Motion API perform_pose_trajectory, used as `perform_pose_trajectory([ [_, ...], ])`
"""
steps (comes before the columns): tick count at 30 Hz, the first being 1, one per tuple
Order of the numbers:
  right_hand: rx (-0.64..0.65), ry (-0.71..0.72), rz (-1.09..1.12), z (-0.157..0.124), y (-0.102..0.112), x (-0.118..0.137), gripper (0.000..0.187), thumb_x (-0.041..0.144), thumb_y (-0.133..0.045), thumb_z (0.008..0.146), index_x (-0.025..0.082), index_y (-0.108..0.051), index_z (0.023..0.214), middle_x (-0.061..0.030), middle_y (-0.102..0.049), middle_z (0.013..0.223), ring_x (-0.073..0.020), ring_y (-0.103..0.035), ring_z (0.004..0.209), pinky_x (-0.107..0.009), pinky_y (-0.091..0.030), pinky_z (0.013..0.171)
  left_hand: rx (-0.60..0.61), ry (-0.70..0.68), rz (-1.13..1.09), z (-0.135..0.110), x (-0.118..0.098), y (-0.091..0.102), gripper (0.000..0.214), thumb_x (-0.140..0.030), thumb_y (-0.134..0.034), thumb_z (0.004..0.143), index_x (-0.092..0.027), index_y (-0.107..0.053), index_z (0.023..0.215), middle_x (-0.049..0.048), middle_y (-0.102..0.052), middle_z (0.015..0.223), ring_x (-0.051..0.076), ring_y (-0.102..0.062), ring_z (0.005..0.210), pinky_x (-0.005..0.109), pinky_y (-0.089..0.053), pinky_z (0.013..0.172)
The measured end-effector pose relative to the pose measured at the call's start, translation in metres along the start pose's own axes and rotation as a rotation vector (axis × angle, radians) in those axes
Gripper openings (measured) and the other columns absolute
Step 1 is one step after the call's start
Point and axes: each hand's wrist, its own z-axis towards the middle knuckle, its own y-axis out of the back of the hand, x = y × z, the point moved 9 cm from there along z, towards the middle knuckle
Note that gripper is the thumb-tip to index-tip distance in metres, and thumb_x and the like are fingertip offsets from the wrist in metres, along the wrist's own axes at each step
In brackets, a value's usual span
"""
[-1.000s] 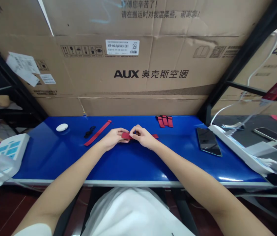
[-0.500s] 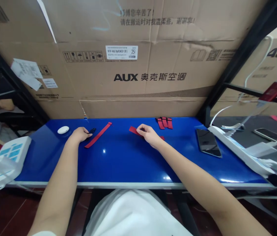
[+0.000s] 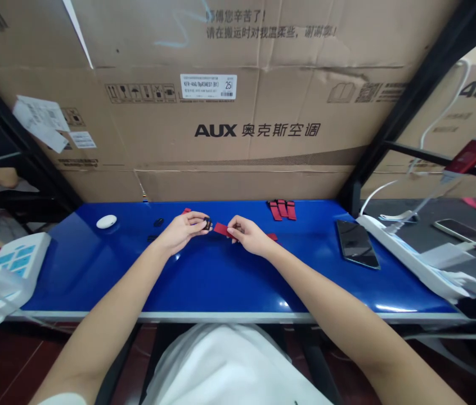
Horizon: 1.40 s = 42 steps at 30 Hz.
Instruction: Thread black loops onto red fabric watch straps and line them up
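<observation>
Between the fingertips of my left hand is a small black buckle, lifted above the blue tabletop. My right hand pinches a red strap; its free end points at the buckle, a small gap apart, and its other end shows past my right hand. Behind my left hand, another red strap lies mostly hidden. Two more small black pieces, one of them a buckle, lie left of my left hand. Several folded red straps with black buckles rest at the back.
A white oval object lies at the left, near a white power strip. To the right are a dark phone and another power strip with cables. A large cardboard box stands behind the table. A person's hand shows at far left.
My left hand has picked up a black buckle from the table and brought it right, close to the strap end. My right hand has shifted slightly left with the red strap.
</observation>
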Motion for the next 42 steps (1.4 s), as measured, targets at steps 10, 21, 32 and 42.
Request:
perform_pose_trajectory([
  [10, -0.006, 0.044, -0.119, -0.001, 0.005, 0.009, 0.013, 0.032, -0.053, 0.086, 0.019, -0.051, 0.082, 0.0025, -0.053, 0.067, -0.0117, -0.046, 0.056, -0.026, -0.038, 0.057, 0.087, 0.07, -0.041, -0.005, 0.014, -0.024, 0.034, -0.023, -0.086, 0.063, -0.014, -0.07, 0.091, 0.0035, -0.069, 0.083, 0.012, -0.065, 0.075, 0.024, -0.056, 0.072],
  [21, -0.005, 0.164, -0.193, -0.002, 0.007, 0.019, 0.012, 0.031, -0.052, 0.087, 0.02, -0.052, 0.081, 0.002, -0.05, 0.069, -0.0133, -0.042, 0.062, -0.027, -0.035, 0.06, 0.051, 0.116, -0.144, -0.004, 0.022, -0.027, 0.026, -0.012, -0.081, 0.068, -0.012, -0.067, 0.089, 0.0033, -0.068, 0.08, 0.012, -0.067, 0.073, 0.025, -0.056, 0.072],
  [32, -0.041, 0.226, -0.166, -0.003, 0.012, 0.031, 0.017, 0.035, -0.052, 0.09, 0.019, -0.055, 0.083, 0.0002, -0.052, 0.075, -0.0141, -0.044, 0.066, -0.028, -0.036, 0.064, -0.028, 0.167, -0.317, -0.005, 0.028, -0.024, 0.019, -0.001, -0.07, 0.075, -0.013, -0.067, 0.089, 0.0029, -0.068, 0.088, 0.013, -0.068, 0.083, 0.027, -0.057, 0.083],
  [42, 0.014, 0.117, 0.15, 0.002, -0.006, 0.014, 0.021, 0.04, -0.061, 0.083, 0.022, -0.054, 0.093, 0.0, -0.054, 0.085, -0.015, -0.05, 0.073, -0.029, -0.041, 0.069, 0.024, 0.142, -0.197, -0.004, 0.038, -0.04, 0.024, -0.002, -0.073, 0.07, -0.012, -0.066, 0.09, 0.0073, -0.071, 0.088, 0.017, -0.071, 0.084, 0.034, -0.057, 0.087],
])
